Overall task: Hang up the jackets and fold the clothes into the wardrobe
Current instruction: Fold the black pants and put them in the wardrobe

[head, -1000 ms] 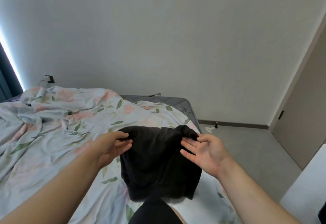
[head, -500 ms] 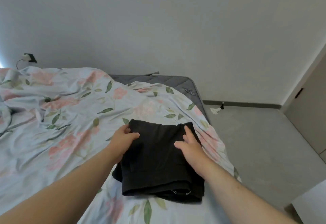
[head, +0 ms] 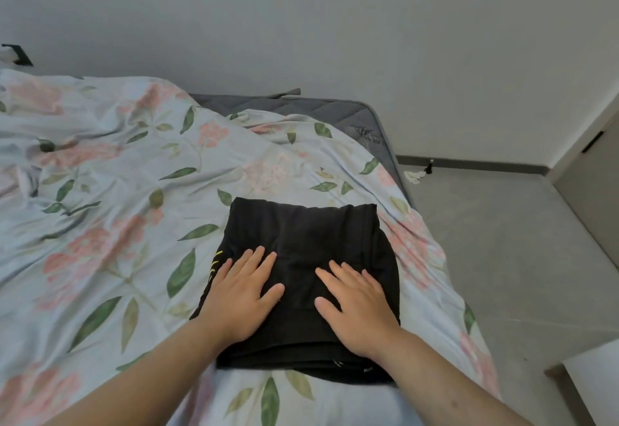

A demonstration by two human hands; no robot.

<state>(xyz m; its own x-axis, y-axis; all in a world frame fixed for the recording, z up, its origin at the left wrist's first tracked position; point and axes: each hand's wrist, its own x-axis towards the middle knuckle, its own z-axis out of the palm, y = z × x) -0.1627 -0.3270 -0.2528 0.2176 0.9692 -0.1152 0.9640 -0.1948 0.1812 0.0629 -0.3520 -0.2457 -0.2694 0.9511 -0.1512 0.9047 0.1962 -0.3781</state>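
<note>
A folded black garment (head: 303, 238) lies on the bed, on top of a flowered duvet (head: 110, 191) printed with pink blossoms and green leaves. It sits near the bed's foot corner, a little toward 5 o'clock from the middle of the view. Its folded layers show along the near edge at 6 o'clock, and a few yellow stripes (head: 216, 263) peek out at its 9 o'clock edge.

Both hands rest palm down on the near half of the garment. The left hand (head: 239, 295) lies flat toward the 8 o'clock side, fingers straight and slightly fanned, its little finger just beside the yellow stripes. The right hand (head: 360, 305) lies flat toward the 4 o'clock side, fingers likewise straight and spread, thumb pointing inward. The two hands are near each other but not touching; bare black cloth shows between them. Neither hand pinches or curls around the fabric.

At 12 o'clock from the garment, a grey quilted mattress (head: 335, 110) shows past the duvet's edge, against a plain wall (head: 335, 23). At 2 o'clock the grey floor (head: 502, 251) runs to a dark skirting board, with a small white scrap (head: 414, 176) lying near it. A door (head: 591, 187) stands at 3 o'clock. A dark plug (head: 18, 55) sits on the wall at 10 o'clock.
</note>
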